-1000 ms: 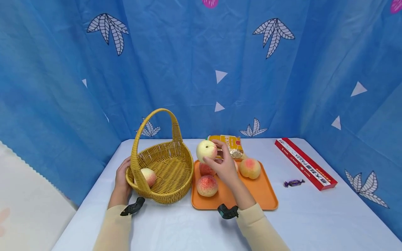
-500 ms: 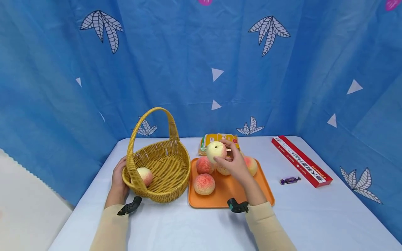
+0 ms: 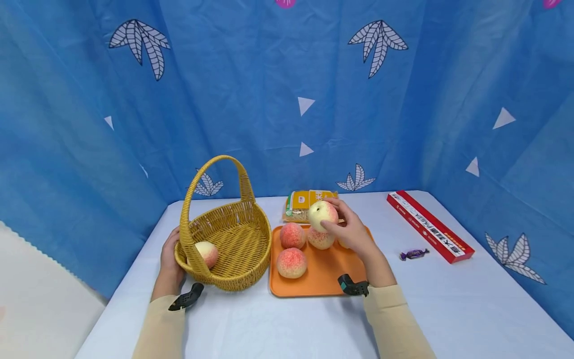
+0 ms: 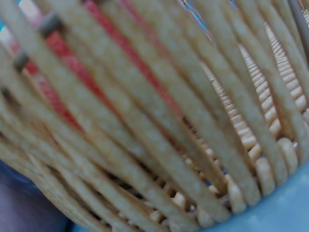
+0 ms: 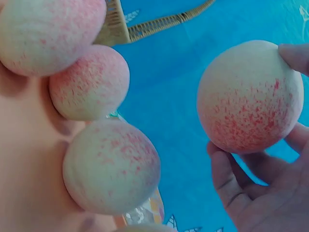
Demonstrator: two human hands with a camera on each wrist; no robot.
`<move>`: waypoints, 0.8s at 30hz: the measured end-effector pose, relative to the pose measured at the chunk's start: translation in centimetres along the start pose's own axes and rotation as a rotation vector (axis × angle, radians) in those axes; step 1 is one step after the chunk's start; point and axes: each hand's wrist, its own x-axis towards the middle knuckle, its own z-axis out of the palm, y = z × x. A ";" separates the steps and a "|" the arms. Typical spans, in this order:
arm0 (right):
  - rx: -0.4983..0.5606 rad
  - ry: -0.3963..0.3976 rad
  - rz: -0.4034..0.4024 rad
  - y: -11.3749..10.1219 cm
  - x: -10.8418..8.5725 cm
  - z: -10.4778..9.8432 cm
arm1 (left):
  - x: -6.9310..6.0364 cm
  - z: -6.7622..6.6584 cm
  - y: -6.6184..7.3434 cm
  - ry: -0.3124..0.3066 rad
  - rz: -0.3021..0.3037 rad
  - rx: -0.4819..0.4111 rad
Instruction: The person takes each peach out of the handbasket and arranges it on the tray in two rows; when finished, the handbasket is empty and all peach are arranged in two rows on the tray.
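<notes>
A pale yellow peach with a pink blush [image 3: 323,216] is pinched between the thumb and fingers of my right hand [image 3: 352,232], raised above the back of the orange tray [image 3: 332,276]. Several other peaches lie on the tray, including a red one [image 3: 292,235] and a speckled one at the front [image 3: 292,263]; my hand partly hides those at the right. My left hand [image 3: 170,259] holds the left side of the yellow wicker basket [image 3: 239,281], its fingertips partly hidden. One peach [image 3: 207,253] lies inside the basket. Woven strands [image 4: 159,111] fill the left wrist view.
A yellow food packet [image 3: 298,204] lies behind the tray. To the right are a purple wrapped candy [image 3: 414,254] and a long red pasta box [image 3: 430,227]. The basket's tall arched handle [image 3: 184,219] stands up. A blue curtain [image 3: 251,99] encloses the white table.
My right hand has moved right with the peach, away from the basket and over the back of the tray. My left hand stays at the basket. The head view has shifted slightly.
</notes>
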 end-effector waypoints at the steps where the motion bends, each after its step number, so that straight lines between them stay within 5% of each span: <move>1: 0.001 -0.004 -0.001 0.0 0.0 -0.2 | 0.0 -0.1 0.0 -0.003 0.000 -0.003; 24: -0.027 -0.128 0.046 0.6 -0.7 -2.0 | 0.2 -0.2 -0.2 -0.005 0.019 0.024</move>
